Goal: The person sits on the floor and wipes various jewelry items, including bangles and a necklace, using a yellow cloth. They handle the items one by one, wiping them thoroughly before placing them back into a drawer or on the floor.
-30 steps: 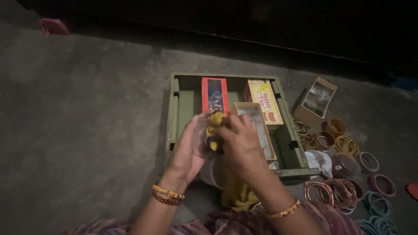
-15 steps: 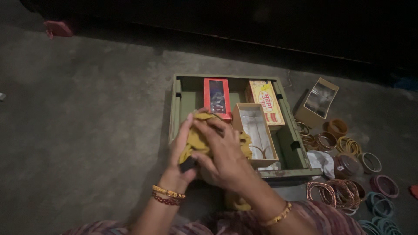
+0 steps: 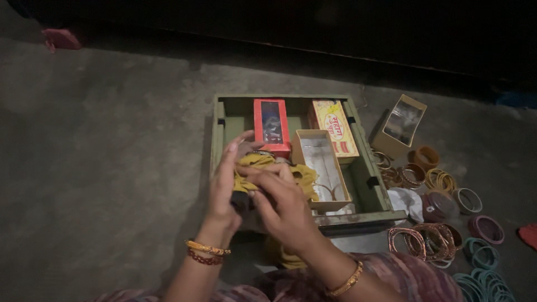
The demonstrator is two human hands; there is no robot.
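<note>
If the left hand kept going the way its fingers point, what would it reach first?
Probably the red box in the green tray; the left hand points up toward it, though depth is unclear.

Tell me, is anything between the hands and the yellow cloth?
Nothing visible. The left hand and right hand both grip the yellow cloth directly, over the green tray.

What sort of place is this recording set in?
Probably a dim room in a home or small bangle workspace, with the person seated on a bare concrete floor. A green wooden crate holds small boxes, and bangles lie in sets on the floor.
</note>
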